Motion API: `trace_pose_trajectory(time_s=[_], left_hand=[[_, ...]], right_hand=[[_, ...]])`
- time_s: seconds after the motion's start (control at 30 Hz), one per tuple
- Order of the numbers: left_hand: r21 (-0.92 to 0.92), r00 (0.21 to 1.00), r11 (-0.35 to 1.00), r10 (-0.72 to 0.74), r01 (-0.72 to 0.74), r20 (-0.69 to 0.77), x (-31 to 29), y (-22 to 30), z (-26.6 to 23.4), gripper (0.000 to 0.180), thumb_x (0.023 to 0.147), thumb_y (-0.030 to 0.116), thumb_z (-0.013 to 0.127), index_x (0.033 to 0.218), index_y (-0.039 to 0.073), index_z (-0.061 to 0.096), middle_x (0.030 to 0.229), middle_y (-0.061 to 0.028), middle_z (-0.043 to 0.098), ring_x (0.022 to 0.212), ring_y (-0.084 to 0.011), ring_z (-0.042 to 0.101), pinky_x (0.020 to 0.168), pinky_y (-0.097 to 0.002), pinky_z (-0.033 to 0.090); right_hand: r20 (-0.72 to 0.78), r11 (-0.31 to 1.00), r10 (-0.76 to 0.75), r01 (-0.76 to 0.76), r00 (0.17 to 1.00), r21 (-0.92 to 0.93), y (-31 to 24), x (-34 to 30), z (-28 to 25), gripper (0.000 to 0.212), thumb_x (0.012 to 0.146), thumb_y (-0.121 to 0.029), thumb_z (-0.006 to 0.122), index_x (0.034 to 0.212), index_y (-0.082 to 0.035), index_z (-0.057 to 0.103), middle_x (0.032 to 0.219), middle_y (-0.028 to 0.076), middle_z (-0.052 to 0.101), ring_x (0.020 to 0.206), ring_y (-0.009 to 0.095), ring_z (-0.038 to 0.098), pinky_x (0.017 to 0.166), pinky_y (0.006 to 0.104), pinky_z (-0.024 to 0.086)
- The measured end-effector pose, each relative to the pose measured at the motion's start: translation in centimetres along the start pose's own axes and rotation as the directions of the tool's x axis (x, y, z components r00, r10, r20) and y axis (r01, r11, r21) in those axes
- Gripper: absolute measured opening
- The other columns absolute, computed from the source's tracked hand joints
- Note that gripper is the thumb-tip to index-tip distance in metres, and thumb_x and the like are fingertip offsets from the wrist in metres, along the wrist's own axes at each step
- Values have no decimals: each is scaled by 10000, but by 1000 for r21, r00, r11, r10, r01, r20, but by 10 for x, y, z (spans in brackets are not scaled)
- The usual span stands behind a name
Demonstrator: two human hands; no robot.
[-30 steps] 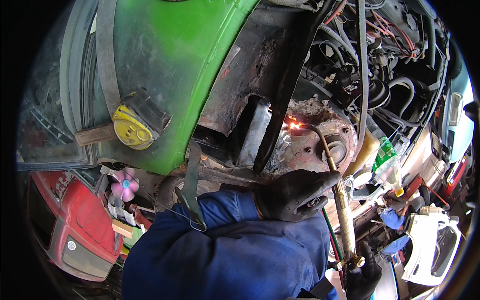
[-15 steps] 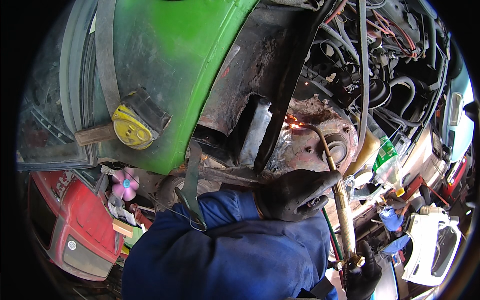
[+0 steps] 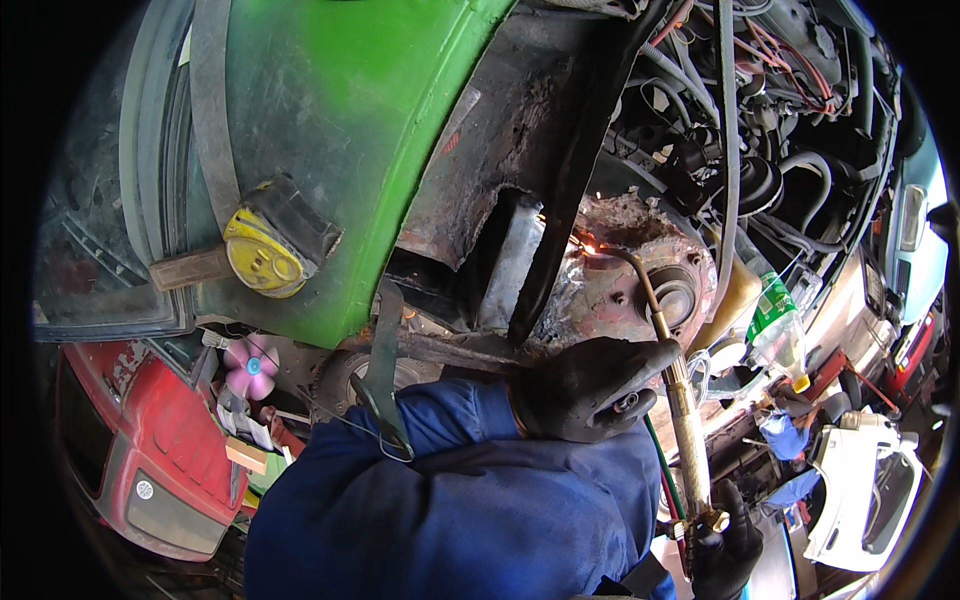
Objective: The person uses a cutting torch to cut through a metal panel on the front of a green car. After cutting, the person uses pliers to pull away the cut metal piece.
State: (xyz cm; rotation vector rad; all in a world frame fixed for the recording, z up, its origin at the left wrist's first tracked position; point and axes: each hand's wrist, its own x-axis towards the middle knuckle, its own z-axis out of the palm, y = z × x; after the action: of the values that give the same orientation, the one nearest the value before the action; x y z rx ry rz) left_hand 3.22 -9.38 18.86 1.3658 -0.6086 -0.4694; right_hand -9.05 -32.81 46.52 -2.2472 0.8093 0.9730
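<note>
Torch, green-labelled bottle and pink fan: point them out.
Torch [image 3: 687, 420]: head view, on its handle.
Green-labelled bottle [image 3: 774, 314]: head view, on its label.
Pink fan [image 3: 254, 366]: head view, on the hub between its blades.

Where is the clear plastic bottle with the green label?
In the head view, the clear plastic bottle is right of centre, yellow cap down, beside the yellowish rounded container and right of the slim brass-coloured torch.

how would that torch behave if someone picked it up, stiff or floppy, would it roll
The torch would probably feel stiff, as its body and bent neck look like metal. It may be fairly heavy for its slim shape, for the same reason. The knob jutting from its side might hinder rolling.
</note>
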Motion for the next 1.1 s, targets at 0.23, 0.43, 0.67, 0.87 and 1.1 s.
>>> trace_pose_trajectory(time_s=[0.23, 0.43, 0.67, 0.87, 1.1], left_hand=[[10, 993, 998, 62, -61, -96, 8, 4, 0, 732, 978, 72, 804, 1612, -51, 458, 993, -168, 681, 811, -325, 690, 733, -445, 576], [-13, 997, 999, 46, -47, -68, 7, 3, -1, 755, 969, 61, 808, 1620, -55, 443, 1013, -176, 686, 829, -334, 695, 746, -447, 578], [24, 992, 999, 46, -43, -118, 6, 5, 1, 719, 967, 60, 811, 1594, -53, 479, 1051, -190, 702, 874, -345, 717, 783, -444, 589], [21, 991, 999, 29, -27, -129, 6, 9, -2, 711, 982, 73, 800, 1609, -41, 486, 1097, -194, 719, 904, -356, 729, 811, -457, 598], [57, 986, 992, 121, -115, -112, 0, 4, 0, 784, 997, 100, 781, 1680, -38, 421, 1162, -218, 735, 940, -368, 742, 827, -474, 610]], right_hand=[[-8, 999, 5, -5, 1000, 35, 1, 0, 2, 692, 1128, -492, 670, 1586, 22, 605, 904, 41, 773, 751, 106, 679, 666, 297, 554], [15, 1000, 2, -3, 1000, 15, 5, 0, 0, 734, 1122, -508, 677, 1588, 51, 586, 970, 70, 802, 852, 126, 728, 746, 303, 601], [61, 976, 69, -80, 996, 201, 19, -5, 4, 747, 1107, -418, 736, 1632, 68, 523, 1097, 86, 807, 985, 135, 736, 871, 294, 619], [88, 955, 92, -113, 992, 273, 25, -4, 6, 763, 1067, -338, 811, 1634, 78, 514, 1112, 59, 793, 984, 140, 731, 857, 284, 611], [-152, 856, 158, -59, 976, 513, 3, 0, 34, 623, 1024, -321, 858, 1474, 73, 684, 1038, 63, 794, 880, 144, 704, 779, 287, 579]])
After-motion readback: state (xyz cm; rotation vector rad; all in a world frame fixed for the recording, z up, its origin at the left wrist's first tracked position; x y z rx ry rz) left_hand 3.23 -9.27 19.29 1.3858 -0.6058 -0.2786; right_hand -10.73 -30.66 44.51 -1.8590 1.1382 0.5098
